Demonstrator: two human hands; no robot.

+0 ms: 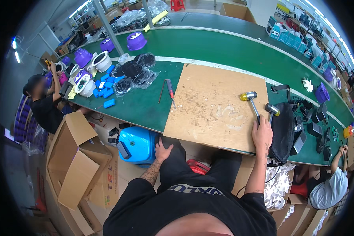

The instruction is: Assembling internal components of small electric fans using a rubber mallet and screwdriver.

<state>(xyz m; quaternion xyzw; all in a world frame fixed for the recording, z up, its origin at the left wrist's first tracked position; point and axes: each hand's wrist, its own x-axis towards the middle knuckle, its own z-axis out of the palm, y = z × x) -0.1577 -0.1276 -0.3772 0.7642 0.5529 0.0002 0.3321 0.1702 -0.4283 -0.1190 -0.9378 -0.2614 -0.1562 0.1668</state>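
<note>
My right hand (262, 135) is closed around the dark grip of a mallet (253, 103), whose yellow-and-silver head lies over the right part of a worn cardboard sheet (220, 106). Close beside it, a second mallet (272, 110) has its head near the sheet's right edge; its lower handle is partly hidden by my hand. My left hand (163, 151) rests on my left thigh below the table edge, fingers apart and holding nothing. Left of the sheet, a red-handled screwdriver (170, 89) and a thin metal rod (161, 92) lie on the green tabletop.
Blue battery-like blocks (104, 88), bagged dark discs (133, 70) and white-and-purple housings (84, 84) crowd the left. A black bag (283, 131) and chargers stand right. A blue stool (137, 142) and open carton (76, 153) are at lower left. Two people work at either side.
</note>
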